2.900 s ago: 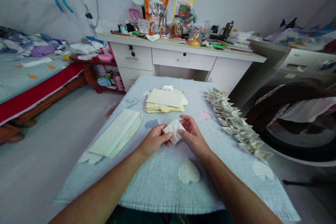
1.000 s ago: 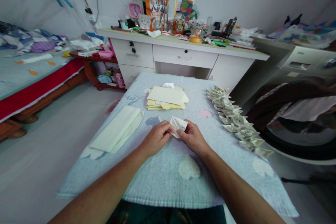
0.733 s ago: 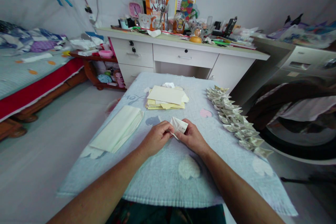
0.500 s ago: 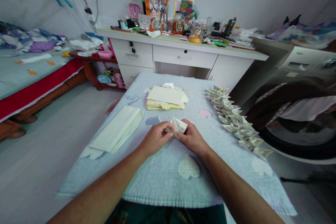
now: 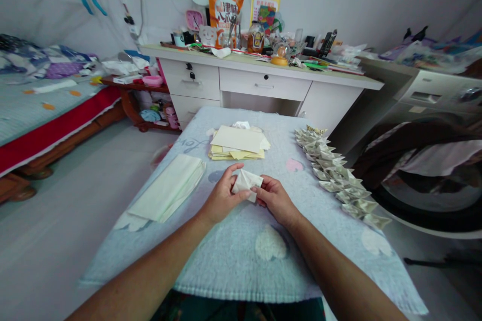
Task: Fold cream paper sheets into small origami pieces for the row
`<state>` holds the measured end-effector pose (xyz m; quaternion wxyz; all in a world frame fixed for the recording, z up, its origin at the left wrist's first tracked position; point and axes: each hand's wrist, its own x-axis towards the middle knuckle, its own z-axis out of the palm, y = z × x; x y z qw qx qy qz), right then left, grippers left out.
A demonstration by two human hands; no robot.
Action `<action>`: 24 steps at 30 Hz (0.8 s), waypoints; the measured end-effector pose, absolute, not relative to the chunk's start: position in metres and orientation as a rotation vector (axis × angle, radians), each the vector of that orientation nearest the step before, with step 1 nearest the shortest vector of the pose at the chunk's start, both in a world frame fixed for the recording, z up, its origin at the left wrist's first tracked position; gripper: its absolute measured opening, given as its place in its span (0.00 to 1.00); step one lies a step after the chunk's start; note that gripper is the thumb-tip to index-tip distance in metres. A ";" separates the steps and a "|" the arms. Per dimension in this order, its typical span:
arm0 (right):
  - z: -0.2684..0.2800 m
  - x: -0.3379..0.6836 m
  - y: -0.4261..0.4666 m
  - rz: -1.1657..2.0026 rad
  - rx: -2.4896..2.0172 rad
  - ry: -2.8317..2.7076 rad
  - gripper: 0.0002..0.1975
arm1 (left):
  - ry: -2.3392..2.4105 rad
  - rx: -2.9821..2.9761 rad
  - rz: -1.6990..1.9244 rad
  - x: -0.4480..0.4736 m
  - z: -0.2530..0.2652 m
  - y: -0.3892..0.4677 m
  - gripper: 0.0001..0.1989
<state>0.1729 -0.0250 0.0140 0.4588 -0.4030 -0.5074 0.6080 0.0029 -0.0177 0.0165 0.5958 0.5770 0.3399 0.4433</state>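
Note:
A small piece of folded white paper [image 5: 246, 180] is held between my two hands above the middle of the table. My left hand [image 5: 225, 194] grips its left side, thumb on the near face and index finger stretched up along the edge. On the right side my right hand [image 5: 274, 195] pinches the paper, with the thumb in front and the fingers partly hidden behind. Beyond my hands lies a stack of cream and yellow paper sheets [image 5: 239, 139]. Rows of folded paper shapes [image 5: 335, 170] with pointed tips run along the table's right side.
A light blue cloth [image 5: 226, 261] covers the table. Folded pale green paper [image 5: 167, 188] lies at its left. Behind stands a white desk [image 5: 263, 83] crowded with jars and packets. A washing machine [image 5: 433, 95] is at right, a bed [image 5: 45, 105] at left.
The folded paper has shifted slightly left and turned so that a broader, flatter face shows. My left index finger has straightened upward, and my right thumb has moved onto the paper's front.

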 end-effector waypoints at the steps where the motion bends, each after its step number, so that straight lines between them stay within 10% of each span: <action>1: 0.014 0.173 -0.025 1.506 -0.987 -1.251 0.14 | 0.794 1.322 1.020 0.003 0.015 -0.017 0.35; 24: 0.013 0.173 -0.025 1.208 -1.091 -1.419 0.17 | 0.871 1.418 0.956 0.004 0.011 -0.013 0.18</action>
